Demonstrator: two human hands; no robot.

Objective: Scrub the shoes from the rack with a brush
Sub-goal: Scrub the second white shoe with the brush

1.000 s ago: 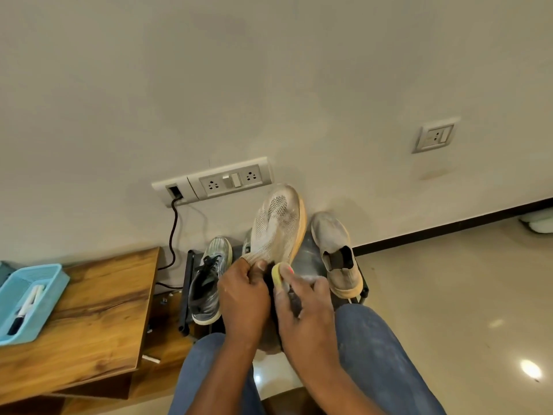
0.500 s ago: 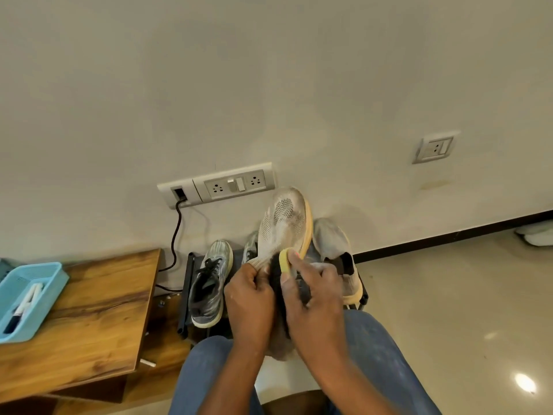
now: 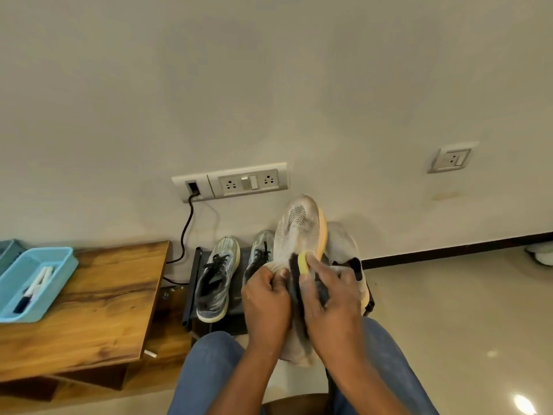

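Note:
I hold a dusty white mesh shoe (image 3: 299, 229) with an orange sole, toe pointing up and away, above my knees. My left hand (image 3: 264, 298) grips the shoe at its opening. My right hand (image 3: 332, 298) grips a yellow-backed brush (image 3: 302, 262) with dark bristles, pressed on the shoe's upper near the collar. Its matching shoe (image 3: 344, 244) sits on the black rack (image 3: 193, 289) behind my hands, mostly hidden. Two grey laced sneakers (image 3: 215, 280) stand on the rack to the left.
A wooden bench (image 3: 98, 304) at the left carries a blue tray (image 3: 57, 277) with a pen in it. A wall socket strip (image 3: 230, 182) has a black cable running down behind the rack. Beige floor (image 3: 449, 310) spreads to the right. My blue-jeaned knees fill the bottom.
My right hand slid the brush up along the shoe's upper, away from me. The shoe stayed gripped in my left hand, raised a little.

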